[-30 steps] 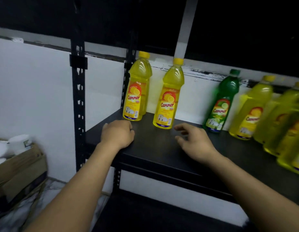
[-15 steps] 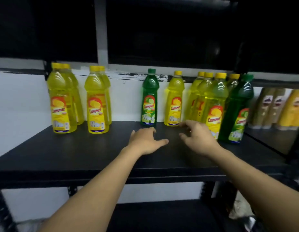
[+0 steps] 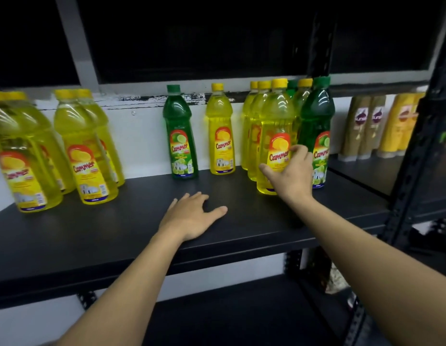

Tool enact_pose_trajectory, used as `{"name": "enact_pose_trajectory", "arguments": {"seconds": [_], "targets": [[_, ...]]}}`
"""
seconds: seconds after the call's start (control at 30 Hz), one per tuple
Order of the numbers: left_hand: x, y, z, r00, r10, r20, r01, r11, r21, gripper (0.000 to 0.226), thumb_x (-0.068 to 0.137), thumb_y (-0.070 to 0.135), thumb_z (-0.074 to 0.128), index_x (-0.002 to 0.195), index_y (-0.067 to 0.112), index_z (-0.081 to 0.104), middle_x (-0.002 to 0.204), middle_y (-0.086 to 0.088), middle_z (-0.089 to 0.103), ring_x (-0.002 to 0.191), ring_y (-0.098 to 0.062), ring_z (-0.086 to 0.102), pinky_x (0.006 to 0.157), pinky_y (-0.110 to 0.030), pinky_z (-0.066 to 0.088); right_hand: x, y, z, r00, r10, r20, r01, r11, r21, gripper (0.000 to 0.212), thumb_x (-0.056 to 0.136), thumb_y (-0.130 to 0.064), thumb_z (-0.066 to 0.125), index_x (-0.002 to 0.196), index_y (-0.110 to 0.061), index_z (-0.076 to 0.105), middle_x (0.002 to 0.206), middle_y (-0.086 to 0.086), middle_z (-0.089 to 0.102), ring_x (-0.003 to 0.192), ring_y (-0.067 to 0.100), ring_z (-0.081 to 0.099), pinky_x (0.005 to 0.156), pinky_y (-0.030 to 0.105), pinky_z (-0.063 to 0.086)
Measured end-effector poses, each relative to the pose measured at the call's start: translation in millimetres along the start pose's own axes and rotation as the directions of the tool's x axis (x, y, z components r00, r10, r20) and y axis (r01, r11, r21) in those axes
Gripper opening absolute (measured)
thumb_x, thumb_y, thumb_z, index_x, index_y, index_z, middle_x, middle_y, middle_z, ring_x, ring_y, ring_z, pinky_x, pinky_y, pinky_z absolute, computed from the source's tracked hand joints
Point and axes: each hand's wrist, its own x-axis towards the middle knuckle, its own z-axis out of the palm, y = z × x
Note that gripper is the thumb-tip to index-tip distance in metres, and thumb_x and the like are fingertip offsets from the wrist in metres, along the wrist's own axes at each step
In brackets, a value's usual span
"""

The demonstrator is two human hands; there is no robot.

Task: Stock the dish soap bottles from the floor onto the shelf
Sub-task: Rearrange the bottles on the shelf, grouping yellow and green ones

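Yellow front bottle (image 3: 275, 146) at 3 o'clock on the black shelf (image 3: 117, 236) is your target; your right hand (image 3: 291, 176) is on its lower label, fingers (image 3: 298, 149) curled partway round the body, thumb low on the left side. Looks like a wrap just forming, not a full clamp; I cannot tell if it's squeezing yet. Close fully round the waist before shifting it, since the plastic looks slick and the bottle is tall and narrow. It stands touching the yellow cluster (image 3: 254, 126) behind and just beside the dark green bottle (image 3: 316, 136), so slide it straight, don't swing, or you likely topple neighbours. Keep it upright, label facing out.

Your left hand (image 3: 192, 216) at 6 o'clock lies flat on the shelf, palm down, fingers spread wide, holding nothing. Use it as a brace or free it for the next bottle.

Other stock: lone green bottle (image 3: 180, 136) and lone yellow bottle (image 3: 220, 133) at 12 o'clock by the back wall, yellow pairs (image 3: 87, 151) at 9 o'clock. Floor bottles not in view.
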Motion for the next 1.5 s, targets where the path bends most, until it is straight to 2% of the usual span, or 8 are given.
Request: {"name": "enact_pose_trajectory", "arguments": {"seconds": [0.17,0.4,0.77,0.93,1.13,1.23,1.37,1.5], "targets": [[-2.4,1.1,-2.1,1.000,-0.006,-0.012,0.006,1.000,-0.022,0.082,0.088,0.080,0.038,0.153,0.029,0.038,0.165,0.007,0.024,0.153,-0.018,0.015,0.124,-0.043,0.012,6.9,3.1,7.9,0.997,0.062,0.056,-0.063,0.998,0.020,0.099,0.077,-0.047,0.080,0.152,-0.011,0.024,0.146,0.014,0.040,0.133,0.032,0.043,0.105,0.043,0.040],[-5.9,3.9,-4.2,0.999,-0.021,-0.025,0.019,0.998,-0.052,0.081,0.088,0.078,0.043,0.151,0.028,0.040,0.163,0.007,0.028,0.153,-0.018,0.016,0.123,-0.044,0.017,14.0,16.4,0.7,0.980,0.048,0.194,-0.065,0.995,0.080,0.095,0.078,-0.048,0.078,0.150,-0.014,0.027,0.137,0.011,0.055,0.125,0.031,0.053,0.102,0.045,0.046],[-8.4,2.8,-3.7,0.998,-0.028,-0.049,0.023,0.994,-0.105,0.077,0.087,0.076,0.048,0.148,0.028,0.045,0.160,0.005,0.036,0.152,-0.018,0.022,0.122,-0.043,0.022,12.5,13.9,-12.5,0.947,0.011,0.321,-0.023,0.999,0.033,0.091,0.077,-0.051,0.077,0.148,-0.016,0.032,0.136,0.007,0.055,0.124,0.029,0.054,0.101,0.049,0.047],[-10.5,-3.4,-2.0,0.989,-0.070,-0.131,0.039,0.972,-0.230,0.067,0.081,0.071,0.063,0.135,0.034,0.055,0.141,0.007,0.056,0.129,-0.017,0.052,0.104,-0.037,0.045,0.2,7.6,-21.3,0.908,-0.019,0.418,-0.026,0.994,0.102,0.090,0.079,-0.044,0.078,0.150,-0.019,0.030,0.137,0.004,0.055,0.122,0.025,0.055,0.099,0.040,0.048],[-19.2,-2.7,-3.5,0.977,-0.007,-0.212,-0.065,0.941,-0.331,0.053,0.082,0.057,0.072,0.128,0.037,0.057,0.123,0.020,0.065,0.112,-0.007,0.058,0.095,-0.032,0.047,-14.6,-2.9,-24.1,0.851,-0.093,0.518,-0.010,0.981,0.192,0.095,0.074,-0.046,0.081,0.150,-0.023,0.030,0.139,0.001,0.055,0.123,0.021,0.056,0.100,0.041,0.051],[-22.5,-2.0,-7.0,0.984,0.031,-0.178,-0.107,0.894,-0.435,0.065,0.072,0.064,0.078,0.128,0.037,0.059,0.117,0.020,0.068,0.109,-0.003,0.060,0.096,-0.030,0.049,-24.3,-10.3,-21.4,0.843,-0.131,0.521,0.015,0.975,0.222,0.093,0.073,-0.048,0.081,0.148,-0.025,0.031,0.138,-0.002,0.054,0.122,0.019,0.056,0.098,0.040,0.052],[-28.0,-1.2,-9.8,0.982,0.051,-0.181,-0.144,0.826,-0.545,0.081,0.061,0.078,0.075,0.129,0.037,0.060,0.109,0.020,0.072,0.107,0.000,0.063,0.095,-0.028,0.048,-38.3,-15.9,-15.9,0.833,-0.194,0.519,0.067,0.965,0.252,0.095,0.069,-0.067,0.071,0.147,-0.028,0.032,0.135,-0.006,0.056,0.118,0.015,0.058,0.097,0.042,0.053],[-31.8,0.2,-10.9,0.976,0.038,-0.216,-0.170,0.754,-0.635,0.067,0.063,0.071,0.078,0.117,0.033,0.065,0.104,0.017,0.074,0.095,0.004,0.067,0.086,-0.021,0.053,-44.8,-23.3,-14.0,0.808,-0.216,0.548,0.029,0.944,0.329,0.073,0.088,-0.062,0.052,0.147,-0.024,0.032,0.131,-0.011,0.054,0.112,0.008,0.059,0.086,0.024,0.053]]}}
